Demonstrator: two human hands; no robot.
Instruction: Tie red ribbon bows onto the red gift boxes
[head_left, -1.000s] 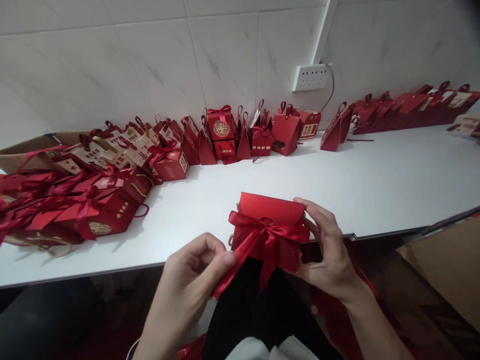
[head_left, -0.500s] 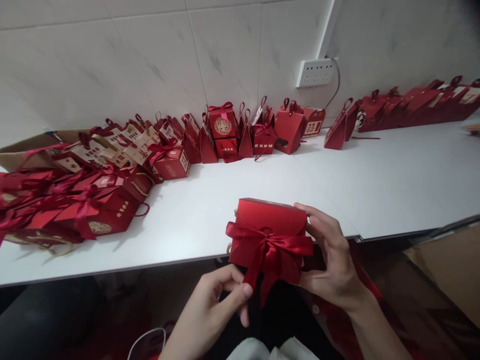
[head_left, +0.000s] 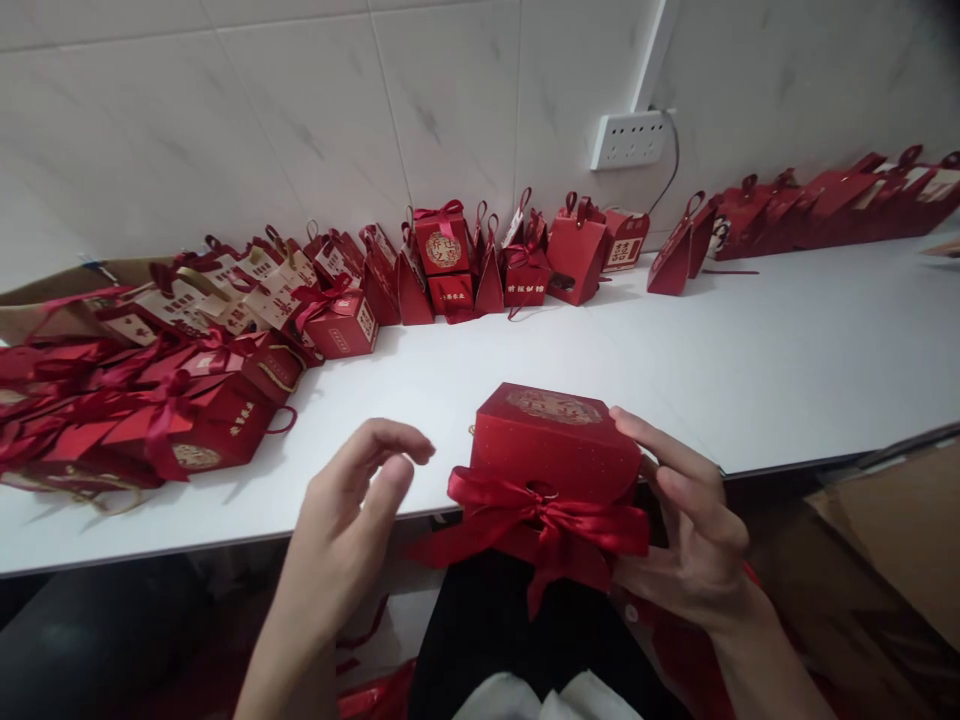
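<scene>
A red gift box [head_left: 551, 455] with a gold round emblem on its top is held over the table's front edge. My right hand [head_left: 686, 520] grips its right side, fingers at the upper corner and thumb low near the base. Across the box's front runs a red satin ribbon bow [head_left: 547, 520], its tails hanging down and out to the left. To the left of the box my left hand [head_left: 356, 515] is raised in the air, thumb and fingers apart, holding nothing.
Many red gift boxes [head_left: 202, 425] with bows are piled at the left of the white table [head_left: 600, 350]. More small boxes [head_left: 450, 250] line the tiled wall. A power socket [head_left: 628, 140] is on the wall. Cardboard [head_left: 900, 530] stands at the lower right.
My left hand has let go of the ribbon tail and moved up and left. The box has tilted so its emblem top shows, and the left ribbon tail now swings out leftward.
</scene>
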